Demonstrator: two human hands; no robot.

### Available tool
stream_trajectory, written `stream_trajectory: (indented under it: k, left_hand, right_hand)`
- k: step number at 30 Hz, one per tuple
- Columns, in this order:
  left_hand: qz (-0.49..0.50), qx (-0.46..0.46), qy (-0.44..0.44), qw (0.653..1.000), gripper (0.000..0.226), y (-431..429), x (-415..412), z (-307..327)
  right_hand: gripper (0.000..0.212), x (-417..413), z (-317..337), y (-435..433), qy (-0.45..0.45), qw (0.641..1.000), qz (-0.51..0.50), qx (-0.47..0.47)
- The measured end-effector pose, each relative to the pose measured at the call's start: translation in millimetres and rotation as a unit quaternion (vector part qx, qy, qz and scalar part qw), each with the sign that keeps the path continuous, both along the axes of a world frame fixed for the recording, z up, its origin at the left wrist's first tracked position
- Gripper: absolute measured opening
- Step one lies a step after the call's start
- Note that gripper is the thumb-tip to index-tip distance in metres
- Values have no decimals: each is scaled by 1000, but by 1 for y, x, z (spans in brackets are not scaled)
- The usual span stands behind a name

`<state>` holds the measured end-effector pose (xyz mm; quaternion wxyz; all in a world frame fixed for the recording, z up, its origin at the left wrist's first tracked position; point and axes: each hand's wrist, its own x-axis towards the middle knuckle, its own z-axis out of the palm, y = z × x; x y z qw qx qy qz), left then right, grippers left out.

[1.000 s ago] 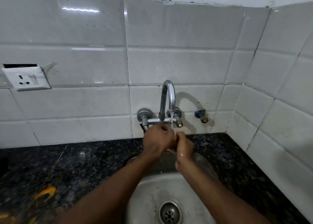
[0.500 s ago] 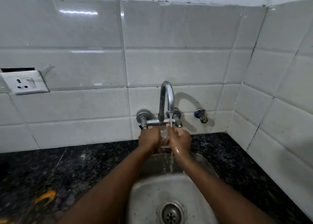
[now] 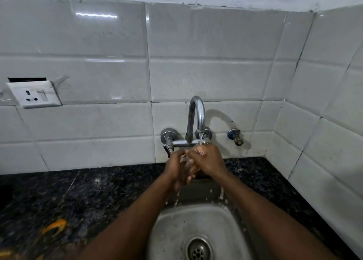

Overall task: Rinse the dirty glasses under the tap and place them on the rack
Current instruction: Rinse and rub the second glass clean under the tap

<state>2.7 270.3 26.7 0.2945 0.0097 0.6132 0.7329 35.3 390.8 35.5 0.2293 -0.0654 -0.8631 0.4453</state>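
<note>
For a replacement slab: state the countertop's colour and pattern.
Black, speckled with pale grey flecks: the polished stone countertop. It shows best in the head view.

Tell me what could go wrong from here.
1. The left hand and right hand are wet under the running tap; anything clear between them, which I cannot make out, might slip into the sink.
2. Water drips and splashes off the hands, so the dark countertop may get wet.
3. A wall socket sits left of the tap; stray spray there would be hazardous.
</note>
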Motion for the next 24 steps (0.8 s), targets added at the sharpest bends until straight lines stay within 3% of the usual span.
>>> stream_trajectory:
  k: [2, 4, 8, 10, 12, 14, 16, 17, 18, 20, 24]
  left_hand:
    - [106, -56, 188, 975, 30, 9, 5, -4]
    - [150, -112, 238, 953, 29, 11, 3, 1]
    - [-28, -114, 33, 992, 36, -1, -4, 18]
    - [-101, -109, -22, 989, 44, -6, -7, 17]
    - [-92, -84, -46, 991, 42, -7, -6, 16]
    - [16, -73, 75, 994, 34, -1, -2, 6]
    - [139, -131, 280, 941, 24, 6, 0, 0]
    - [175, -151, 316, 920, 24, 9, 0, -3]
    - [187, -148, 292, 926, 27, 10, -2, -4]
    - [169, -121, 155, 966, 37, 8, -7, -6]
    - [45, -32, 10, 998, 43, 6, -8, -11]
  right_hand:
    - [22, -4, -1, -1, -2, 992, -45, -120]
    - [27, -1, -1, -6, -5, 985, -68, -156]
    - [50, 13, -6, -7, 24, 998, -30, 44]
    - [45, 15, -3, -2, 45, 992, -1, 122]
    - [35, 16, -1, 1, 48, 991, 7, 127]
    - [29, 13, 1, -4, 31, 999, -23, -16]
    - [28, 8, 5, -15, -17, 973, -78, -217]
    - [31, 6, 8, -20, -29, 966, -103, -234]
    - [36, 2, 8, -22, -28, 978, -123, -166]
    - [46, 1, 5, -21, 6, 992, -123, 38]
    - [42, 7, 16, -7, 43, 971, 21, 235]
